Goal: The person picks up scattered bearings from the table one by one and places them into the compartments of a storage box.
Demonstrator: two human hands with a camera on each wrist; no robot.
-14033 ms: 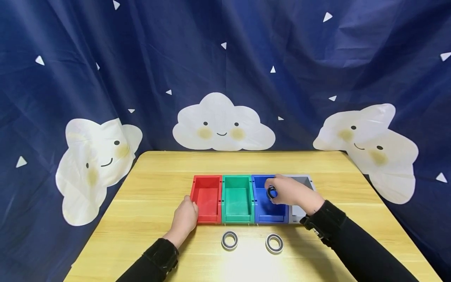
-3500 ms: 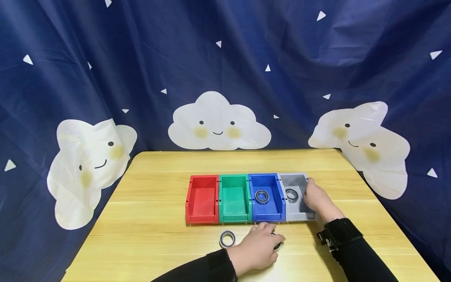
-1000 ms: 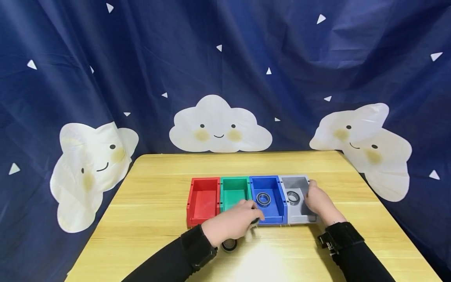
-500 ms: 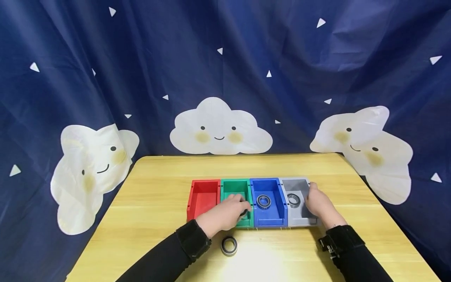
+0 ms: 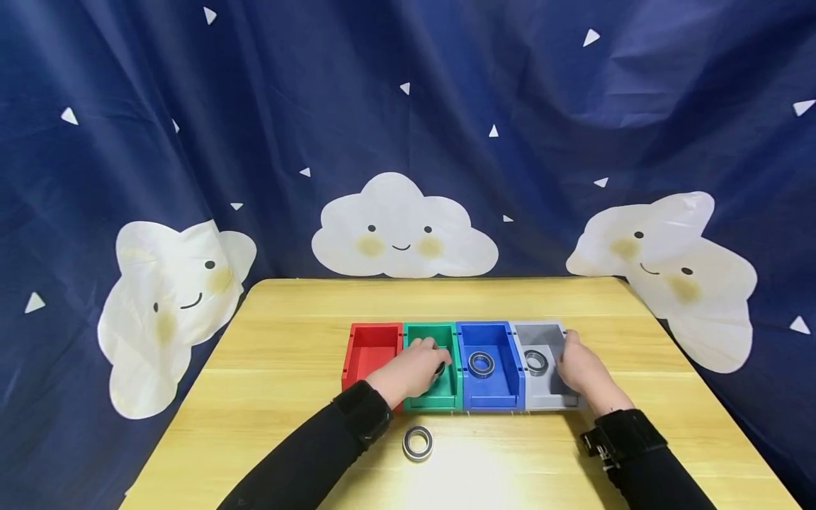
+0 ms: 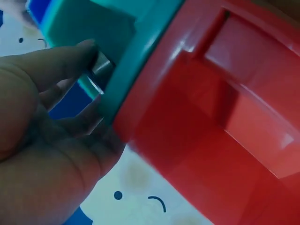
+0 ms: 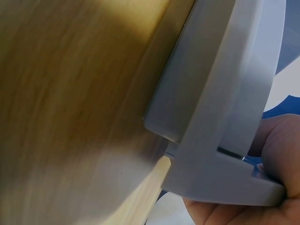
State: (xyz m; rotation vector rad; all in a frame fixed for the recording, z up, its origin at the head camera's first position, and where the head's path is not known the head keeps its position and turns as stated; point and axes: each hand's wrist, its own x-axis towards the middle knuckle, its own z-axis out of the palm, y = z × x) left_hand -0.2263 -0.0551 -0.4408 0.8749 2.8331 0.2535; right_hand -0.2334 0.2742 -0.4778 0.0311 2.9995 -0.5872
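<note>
My left hand (image 5: 413, 370) reaches into the green bin (image 5: 450, 401) and pinches a ball bearing (image 6: 102, 68), mostly hidden behind the fingers in the head view. In the left wrist view the bearing's metal rim shows between thumb and fingers, close to the green wall. My right hand (image 5: 581, 367) grips the right wall of the grey bin (image 5: 551, 401). One bearing (image 5: 472, 370) lies in the blue bin (image 5: 492, 402), another bearing (image 5: 529, 367) in the grey bin. A further bearing (image 5: 408, 448) lies flat on the table before the green bin.
The red bin (image 5: 373, 341) stands at the left end of the row, partly behind my left forearm. The bins touch side by side on the wooden table (image 5: 287, 340). A dark blue curtain (image 5: 408, 120) with clouds hangs behind the table.
My left hand left the red bin, took the right-hand bearing off the table and carried it into the green bin. My right hand moved from the blue bin to the grey bin's wall.
</note>
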